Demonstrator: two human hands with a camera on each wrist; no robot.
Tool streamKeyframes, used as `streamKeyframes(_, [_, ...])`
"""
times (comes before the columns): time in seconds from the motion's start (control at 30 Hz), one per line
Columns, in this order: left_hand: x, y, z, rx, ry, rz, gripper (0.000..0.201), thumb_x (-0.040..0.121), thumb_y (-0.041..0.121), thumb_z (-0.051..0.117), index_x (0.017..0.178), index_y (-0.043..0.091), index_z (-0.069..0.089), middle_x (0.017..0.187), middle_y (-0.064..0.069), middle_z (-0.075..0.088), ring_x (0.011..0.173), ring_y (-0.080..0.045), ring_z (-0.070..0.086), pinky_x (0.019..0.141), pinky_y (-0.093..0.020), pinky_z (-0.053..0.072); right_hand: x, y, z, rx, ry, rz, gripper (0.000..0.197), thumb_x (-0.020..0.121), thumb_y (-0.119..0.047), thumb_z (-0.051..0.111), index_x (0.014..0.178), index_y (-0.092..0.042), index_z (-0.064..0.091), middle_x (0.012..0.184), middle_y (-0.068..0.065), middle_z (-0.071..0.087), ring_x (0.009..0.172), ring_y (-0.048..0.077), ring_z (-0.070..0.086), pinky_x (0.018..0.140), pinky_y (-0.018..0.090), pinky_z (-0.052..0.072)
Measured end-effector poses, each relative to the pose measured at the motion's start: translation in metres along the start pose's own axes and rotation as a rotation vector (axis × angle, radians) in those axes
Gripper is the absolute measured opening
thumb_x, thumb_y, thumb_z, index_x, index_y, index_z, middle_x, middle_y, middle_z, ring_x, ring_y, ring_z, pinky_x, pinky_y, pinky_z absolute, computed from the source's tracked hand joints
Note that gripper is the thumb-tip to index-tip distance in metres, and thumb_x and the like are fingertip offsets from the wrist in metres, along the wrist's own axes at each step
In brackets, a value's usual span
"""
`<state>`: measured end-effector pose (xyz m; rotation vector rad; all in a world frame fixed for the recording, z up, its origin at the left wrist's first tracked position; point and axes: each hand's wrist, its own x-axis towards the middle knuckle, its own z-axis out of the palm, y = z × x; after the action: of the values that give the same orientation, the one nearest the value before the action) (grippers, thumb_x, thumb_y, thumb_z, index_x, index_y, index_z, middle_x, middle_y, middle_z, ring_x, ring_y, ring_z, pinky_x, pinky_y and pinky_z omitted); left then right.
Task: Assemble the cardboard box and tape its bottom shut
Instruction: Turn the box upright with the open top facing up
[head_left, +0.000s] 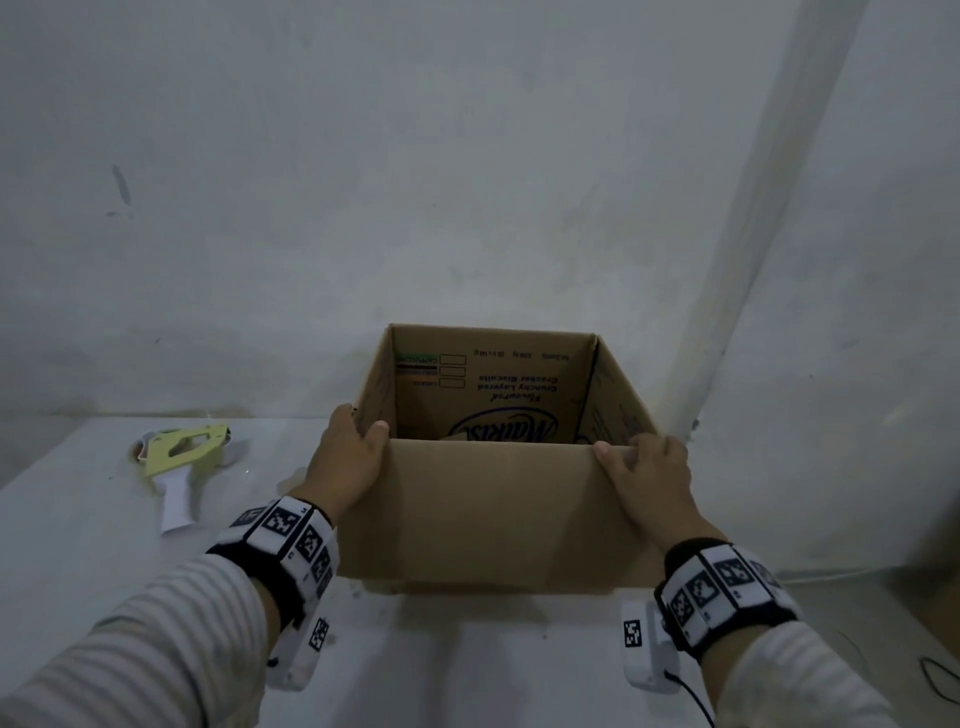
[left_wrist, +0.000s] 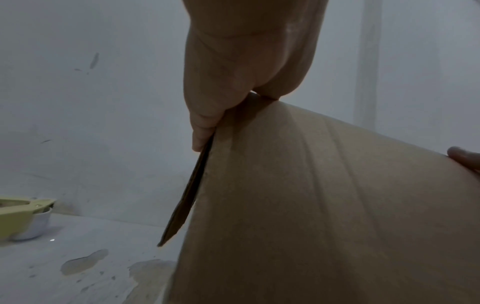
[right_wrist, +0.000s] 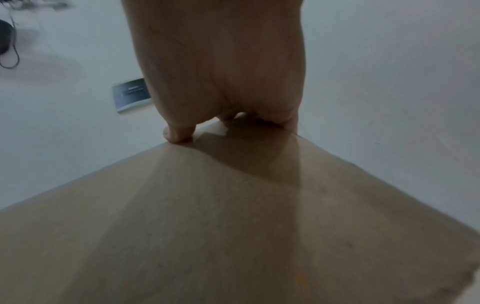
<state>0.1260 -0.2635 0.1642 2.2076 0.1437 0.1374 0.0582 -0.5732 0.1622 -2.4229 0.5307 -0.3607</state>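
Over on the left of the white table (head_left: 78, 519), the yellow tape dispenser (head_left: 179, 454) is left lying untouched, so no taping looks to be started yet. Middle of the table, the cardboard box (head_left: 488, 514) is already popped open into a square and stood upright, gripped at its near top corners by the left hand (head_left: 349, 457) and right hand (head_left: 647, 475), thumbs hooked over the rim. Flaps at the bottom can't be properly made out, so folding and taping are probably still to be done.

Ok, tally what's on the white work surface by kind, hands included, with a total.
Cardboard box: 1
Tape dispenser: 1
Hands: 2, left hand and right hand, each gripping a near top corner of the box
Total: 4
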Motion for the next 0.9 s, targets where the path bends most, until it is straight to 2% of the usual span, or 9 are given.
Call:
streamKeyframes(0.17, [0.010, 0.014, 0.022, -0.048, 0.056, -0.018, 0.036, 0.094, 0.022, 0.041, 0.127, 0.008, 0.039, 0.121, -0.018, 0.051, 0.094, -0.031, 0.050, 0.076, -0.036, 0.041, 0.025, 0.013, 0.001, 0.065, 0.045, -0.043, 0.052, 0.088, -0.050, 0.054, 0.118, -0.008, 0.050, 0.142, 0.019, 0.029, 0.129, 0.040, 0.033, 0.107, 0.048, 0.034])
streamKeyframes(0.27, [0.017, 0.018, 0.031, -0.048, 0.085, -0.021, 0.035, 0.093, 0.019, 0.041, 0.125, 0.006, 0.041, 0.118, -0.019, 0.051, 0.090, -0.030, 0.048, 0.072, -0.035, 0.039, 0.039, 0.019, 0.004, 0.095, 0.064, -0.063, 0.050, 0.087, -0.050, 0.055, 0.115, -0.008, 0.051, 0.140, 0.019, 0.031, 0.128, 0.039, 0.033, 0.106, 0.049, 0.036])
streamKeyframes(0.47, [0.030, 0.026, 0.045, -0.043, 0.110, -0.028, 0.039, 0.095, 0.018, 0.039, 0.132, 0.005, 0.036, 0.121, -0.020, 0.050, 0.091, -0.029, 0.047, 0.074, -0.035, 0.038, 0.065, 0.023, 0.005, 0.117, 0.052, -0.097, 0.049, 0.088, -0.047, 0.056, 0.113, -0.005, 0.051, 0.141, 0.020, 0.029, 0.130, 0.039, 0.031, 0.105, 0.046, 0.034])
streamKeyframes(0.73, [0.045, 0.031, 0.055, -0.061, 0.131, -0.033, 0.041, 0.096, 0.015, 0.036, 0.135, 0.003, 0.033, 0.126, -0.023, 0.047, 0.093, -0.029, 0.045, 0.076, -0.034, 0.036, 0.090, 0.026, 0.010, 0.112, 0.052, -0.134, 0.047, 0.089, -0.047, 0.055, 0.108, -0.004, 0.052, 0.142, 0.023, 0.029, 0.131, 0.041, 0.029, 0.108, 0.047, 0.030])
streamKeyframes(0.9, [0.055, 0.029, 0.057, -0.038, 0.127, -0.033, 0.043, 0.096, 0.014, 0.035, 0.137, 0.002, 0.031, 0.133, -0.023, 0.043, 0.110, -0.039, 0.049, 0.080, -0.037, 0.038, 0.099, 0.027, 0.013, 0.102, 0.053, -0.140, 0.050, 0.089, -0.047, 0.055, 0.112, -0.003, 0.052, 0.143, 0.024, 0.027, 0.132, 0.041, 0.028, 0.109, 0.047, 0.030])
